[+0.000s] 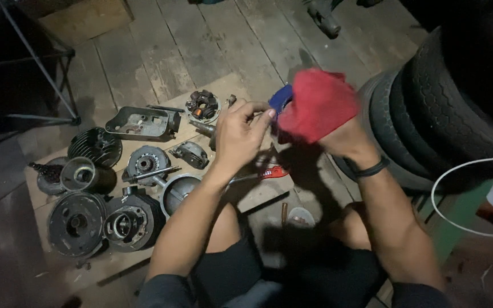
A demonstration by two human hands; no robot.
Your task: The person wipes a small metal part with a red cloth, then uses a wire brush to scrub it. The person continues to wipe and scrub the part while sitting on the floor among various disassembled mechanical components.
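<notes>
Starting at the far left, I see dismantled engine parts laid out on a wooden board (pixel 241 85) that lies on the plank floor: a finned cylinder (pixel 94 145), a flat grey cover plate (pixel 141 123) beyond it, a round drum-like wheel (pixel 76 222) nearest me, a housing with a ring inside (pixel 128 223) just beside it, and a shallow metal cup (pixel 179 191) whose inside is too dim for me to tell if anything lies in it. A coil stator (pixel 202 105) sits at the far edge of the board. Moving right, my left hand (pixel 239 134) is held above the board with its fingers curled and the fingertips pinched on a small blue part (pixel 281 98), which sits between both hands. My right hand (pixel 338 134) is closed around a red rag (pixel 318 102) pressed against that same part, so I judge the wiping is in progress; most pieces on the board look dull and grimy, so I judge plenty is left. A red-handled tool (pixel 273 171) lies on the board below my hands. On the right a stack of tyres (pixel 429 108) leans close to my arm.
</notes>
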